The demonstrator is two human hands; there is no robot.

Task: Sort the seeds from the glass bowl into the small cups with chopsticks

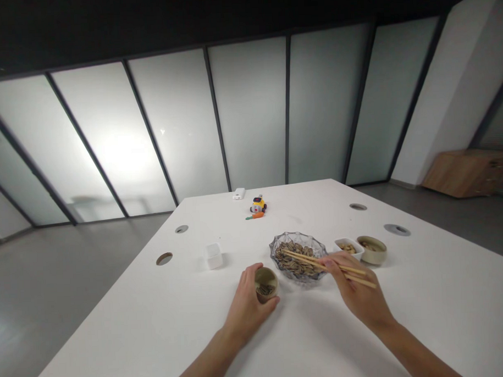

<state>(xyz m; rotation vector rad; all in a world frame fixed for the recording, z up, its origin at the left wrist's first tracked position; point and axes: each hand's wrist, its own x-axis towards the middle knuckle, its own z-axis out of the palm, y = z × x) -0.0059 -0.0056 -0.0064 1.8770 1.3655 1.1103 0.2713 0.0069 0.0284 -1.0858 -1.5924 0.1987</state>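
Observation:
My left hand (252,298) is wrapped round a small olive-beige cup (263,277), with some striped sunflower seeds (265,289) at its bottom. The cup tilts a little toward me beside a clear scalloped glass bowl (296,280). Sunflower seeds (297,262) fill much of that bowl. In my right hand (358,286) is a pair of wooden chopsticks (349,274). Their tips lie over the seeds in the glass bowl; whether they pinch a seed is too small to tell.
Right of the glass bowl stand a white square dish (349,246) and a beige round bowl (372,251), both holding food pieces. A clear plastic box (213,257) is on the left. Farther back are a yellow toy vehicle (258,203), a toy carrot (256,216) and a white device (239,194).

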